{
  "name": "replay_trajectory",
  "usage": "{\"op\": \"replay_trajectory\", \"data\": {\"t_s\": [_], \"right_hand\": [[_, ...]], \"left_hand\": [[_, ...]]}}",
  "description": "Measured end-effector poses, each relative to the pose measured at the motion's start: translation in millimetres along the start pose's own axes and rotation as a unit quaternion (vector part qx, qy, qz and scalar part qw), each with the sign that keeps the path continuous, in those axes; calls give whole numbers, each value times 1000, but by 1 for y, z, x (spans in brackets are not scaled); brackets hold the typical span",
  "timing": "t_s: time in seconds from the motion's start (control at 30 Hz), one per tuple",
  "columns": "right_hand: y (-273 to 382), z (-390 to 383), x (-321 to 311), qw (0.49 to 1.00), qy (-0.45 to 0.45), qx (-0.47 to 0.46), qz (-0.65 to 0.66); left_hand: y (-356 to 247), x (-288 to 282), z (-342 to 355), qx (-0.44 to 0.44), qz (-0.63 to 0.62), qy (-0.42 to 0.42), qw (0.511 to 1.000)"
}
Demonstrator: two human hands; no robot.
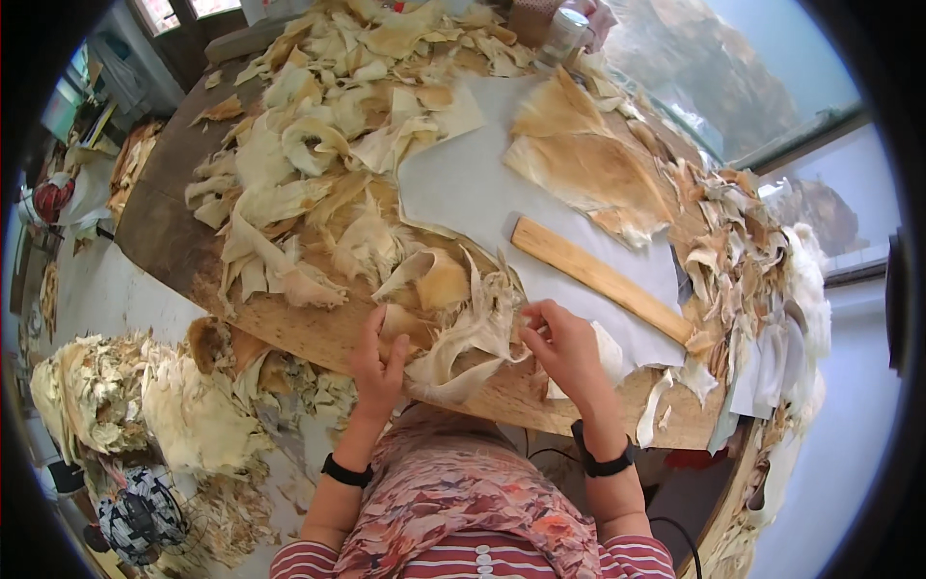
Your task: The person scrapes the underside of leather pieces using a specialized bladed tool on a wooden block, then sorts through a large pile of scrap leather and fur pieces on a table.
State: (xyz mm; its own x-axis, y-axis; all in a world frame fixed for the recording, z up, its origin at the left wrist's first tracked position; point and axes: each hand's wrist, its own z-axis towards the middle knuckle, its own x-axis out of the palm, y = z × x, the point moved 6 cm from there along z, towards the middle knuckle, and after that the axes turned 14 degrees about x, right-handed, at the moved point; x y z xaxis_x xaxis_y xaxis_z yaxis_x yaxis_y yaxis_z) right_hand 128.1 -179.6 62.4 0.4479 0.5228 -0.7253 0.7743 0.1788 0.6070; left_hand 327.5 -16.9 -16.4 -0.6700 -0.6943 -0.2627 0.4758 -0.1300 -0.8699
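Pale scraps of hide with fur lie in front of me at the near edge of a wooden table. My left hand (379, 362) is at their left side, thumb and fingers apart, beside a tan curled scrap (413, 330). On the other side my right hand (564, 349) has its fingertips drawn together in a pinch at the edge of a cream hide scrap (470, 349) with ragged fur. The pinched edge itself is partly hidden by the fingers. A flat wooden stick (598, 280) lies slantwise beyond my right hand, on a large white sheet (453, 183).
A big heap of hide scraps (309, 145) covers the table's far left. Tan hide pieces (588, 159) lie on the sheet. More scraps line the right edge below a window (733, 77). A glass jar (566, 37) stands at the back. Hide bundles (145, 400) are piled lower left.
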Motion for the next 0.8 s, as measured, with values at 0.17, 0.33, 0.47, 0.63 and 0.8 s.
{"op": "replay_trajectory", "data": {"t_s": [0.17, 0.33, 0.47, 0.63, 0.8], "right_hand": [[-12, 4, 46, 984, -60, 13, -166], [-35, -7, 54, 998, -41, 39, 27], [-51, -8, 31, 985, -48, 78, 147], [-55, -6, 32, 961, 1, 127, 247], [-48, -9, 38, 953, 5, 108, 283]], "left_hand": [[-35, 3, -2, 97, 65, 65, 991], [-40, 14, -27, 108, 197, 103, 969], [-17, -3, -16, -14, 109, 21, 994], [-1, -33, 29, -80, -93, -158, 980], [11, -38, 41, -37, -97, -160, 982]]}}
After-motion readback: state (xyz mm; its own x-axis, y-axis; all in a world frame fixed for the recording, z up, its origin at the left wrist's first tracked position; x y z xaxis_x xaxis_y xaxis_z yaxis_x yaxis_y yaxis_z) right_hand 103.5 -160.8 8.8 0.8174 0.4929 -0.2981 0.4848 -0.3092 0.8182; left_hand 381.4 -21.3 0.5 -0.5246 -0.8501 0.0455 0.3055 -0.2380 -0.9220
